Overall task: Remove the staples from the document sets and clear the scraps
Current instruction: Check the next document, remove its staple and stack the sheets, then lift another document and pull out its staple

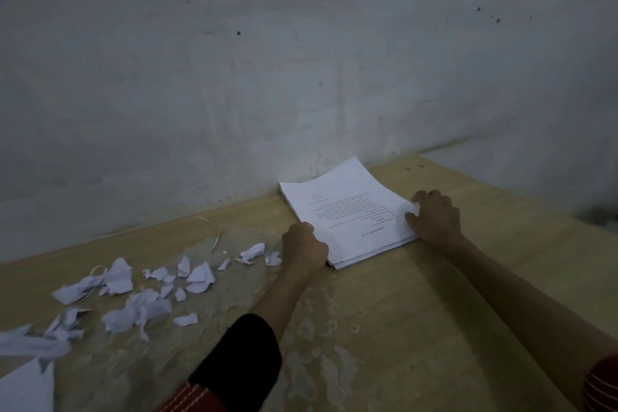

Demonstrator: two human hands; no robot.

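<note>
A stack of printed white documents (347, 211) lies on the wooden table (418, 294), its far corner against the wall. My left hand (302, 246) grips the stack's near left edge with curled fingers. At the right edge, my right hand (434, 219) holds the stack with bent fingers over the paper's corner. Several torn white paper scraps (150, 291) lie scattered on the table to the left of my left hand. No staple or staple remover is visible.
A grey stained wall (267, 77) runs along the table's far edge. A thin tan rubber band (214, 234) lies near the scraps. Another white sheet's corner (26, 388) shows at the bottom left. The tabletop has pale worn patches near me.
</note>
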